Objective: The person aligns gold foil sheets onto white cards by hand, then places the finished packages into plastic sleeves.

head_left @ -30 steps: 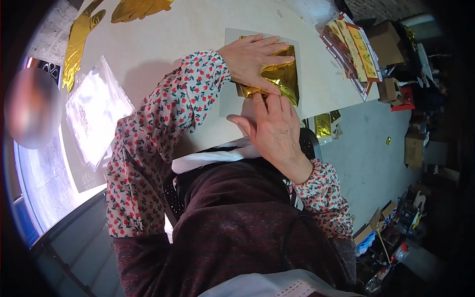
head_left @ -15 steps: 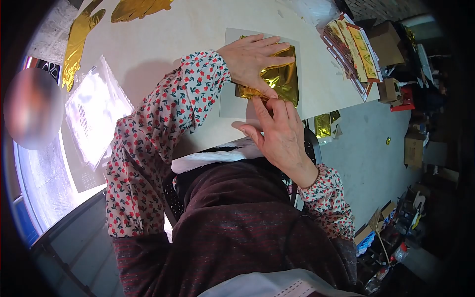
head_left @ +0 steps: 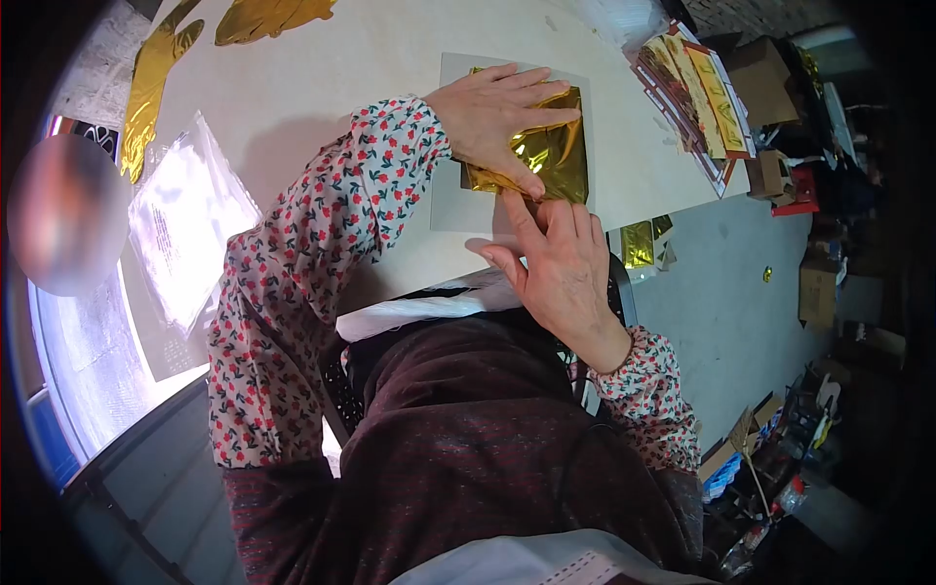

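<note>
A folded piece of shiny gold foil point(head_left: 564, 161) lies on a grey square sheet point(head_left: 456, 210) on the pale table. My left hand point(head_left: 497, 117) is spread flat over the foil's far and left part, its fingers stretched out and apart. My right hand point(head_left: 565, 268) is at the near edge of the foil. Its index finger points forward and touches that edge close to my left thumb, while the other fingers are bent and the thumb stands away. The right fingertips partly cover the near edge.
Flattened gold foil shapes point(head_left: 268, 19) lie at the table's far left, near a clear plastic packet point(head_left: 185, 229). Printed cards point(head_left: 697, 97) are stacked at the right corner. Beyond the table edge are small gold packets point(head_left: 639, 244) and cardboard boxes point(head_left: 760, 83). A blurred person's head is at left.
My right hand has shifted slightly right and toward me along the foil's near edge. My left hand stays spread on the foil, almost unmoved.
</note>
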Demonstrator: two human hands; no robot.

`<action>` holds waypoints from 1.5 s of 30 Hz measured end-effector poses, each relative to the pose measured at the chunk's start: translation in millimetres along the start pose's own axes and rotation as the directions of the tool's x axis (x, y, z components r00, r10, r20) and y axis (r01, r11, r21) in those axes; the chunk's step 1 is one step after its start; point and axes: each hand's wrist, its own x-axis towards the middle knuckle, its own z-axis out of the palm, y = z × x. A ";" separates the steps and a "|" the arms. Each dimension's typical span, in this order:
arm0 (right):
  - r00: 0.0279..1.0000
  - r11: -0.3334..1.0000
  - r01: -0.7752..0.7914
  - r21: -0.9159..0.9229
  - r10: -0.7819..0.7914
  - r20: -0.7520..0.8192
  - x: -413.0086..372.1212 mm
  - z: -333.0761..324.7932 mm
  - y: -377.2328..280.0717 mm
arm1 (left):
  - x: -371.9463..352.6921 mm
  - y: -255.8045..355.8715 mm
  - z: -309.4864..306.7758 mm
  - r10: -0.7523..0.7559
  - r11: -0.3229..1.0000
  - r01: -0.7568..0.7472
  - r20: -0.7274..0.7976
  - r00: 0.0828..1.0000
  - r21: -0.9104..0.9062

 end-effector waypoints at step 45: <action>0.966 0.960 0.257 0.114 -0.252 -0.053 23.2 17.1 -17.5 | -3.8 -1.5 5.3 0.021 0.999 -0.019 -0.071 0.997 0.029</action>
